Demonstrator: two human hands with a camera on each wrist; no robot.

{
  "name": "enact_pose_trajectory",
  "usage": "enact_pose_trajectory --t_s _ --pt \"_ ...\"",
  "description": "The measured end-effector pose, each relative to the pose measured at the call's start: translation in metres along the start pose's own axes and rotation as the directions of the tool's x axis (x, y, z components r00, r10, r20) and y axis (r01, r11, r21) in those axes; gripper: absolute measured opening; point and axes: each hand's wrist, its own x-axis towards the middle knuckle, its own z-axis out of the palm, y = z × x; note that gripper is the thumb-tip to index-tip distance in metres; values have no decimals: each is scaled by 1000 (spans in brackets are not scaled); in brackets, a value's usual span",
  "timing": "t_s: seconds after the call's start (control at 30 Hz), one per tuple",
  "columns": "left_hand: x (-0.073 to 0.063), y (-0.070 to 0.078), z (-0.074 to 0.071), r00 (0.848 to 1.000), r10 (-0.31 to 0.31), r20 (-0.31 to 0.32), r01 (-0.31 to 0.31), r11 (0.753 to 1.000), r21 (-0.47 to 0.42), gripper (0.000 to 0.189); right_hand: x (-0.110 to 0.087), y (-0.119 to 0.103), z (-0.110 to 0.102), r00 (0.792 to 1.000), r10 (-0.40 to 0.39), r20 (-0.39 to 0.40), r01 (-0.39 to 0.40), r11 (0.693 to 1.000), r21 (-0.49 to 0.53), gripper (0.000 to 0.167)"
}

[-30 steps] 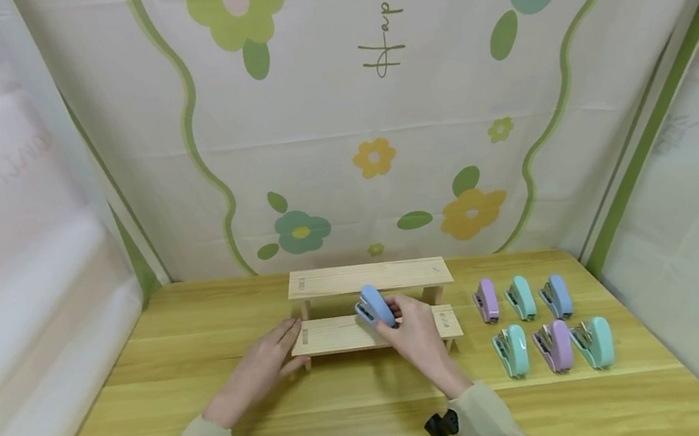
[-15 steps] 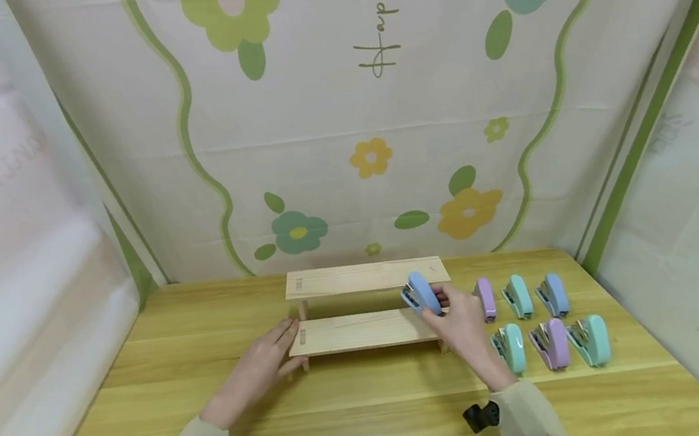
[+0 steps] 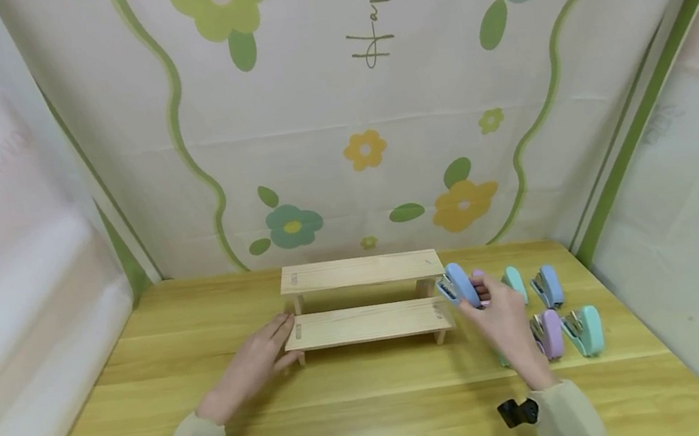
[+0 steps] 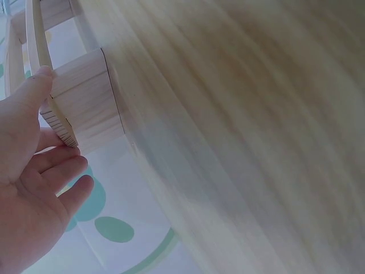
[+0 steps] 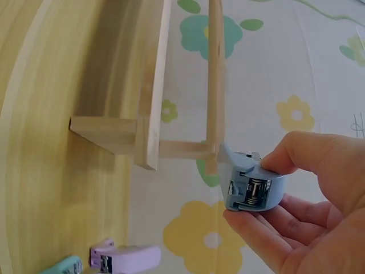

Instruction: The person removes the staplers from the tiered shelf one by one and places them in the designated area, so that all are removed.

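Observation:
My right hand (image 3: pixel 505 311) pinches a blue stapler (image 3: pixel 458 285) between thumb and fingers, held up just past the right end of a two-tier wooden shelf (image 3: pixel 366 323). In the right wrist view the blue stapler (image 5: pixel 251 182) shows its spring end towards the camera. At the shelf's left end, my left hand (image 3: pixel 258 358) grips the lower board, thumb at the front edge and fingers further back. The left wrist view shows the thumb and fingertips around the end of that board (image 4: pixel 60 123). Both boards of the shelf are bare.
Right of the shelf stand several staplers: a blue one (image 3: pixel 547 286), a purple one (image 3: pixel 549 334), a mint one (image 3: pixel 584 332) and another mint one (image 3: pixel 514 282), others partly hidden behind my right hand. A floral curtain (image 3: pixel 306 118) hangs behind the wooden table (image 3: pixel 356 430).
My right hand has carried the blue stapler rightward, from above the lower board to past the shelf's right end. The left hand keeps its place at the left end.

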Motion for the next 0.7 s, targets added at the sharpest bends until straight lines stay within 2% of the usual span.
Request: enact_pose_trajectory --t_s 0.17,0.4,0.57,0.7 --pt "0 -1 0 1000 5 5 -5 1000 5 66 -1 5 -15 999 33 9 -33 999 -15 38" --pt "0 0 -1 1000 6 7 -6 1000 5 68 -1 19 -34 997 39 -68 -44 997 -67 36" --pt "0 1 -2 1000 -14 17 14 1000 10 69 -3 30 -49 993 94 -70 -99 993 -69 38" --pt "1 0 -2 1000 -2 4 2 1000 16 68 -5 43 -57 989 104 -103 -113 990 -85 38"
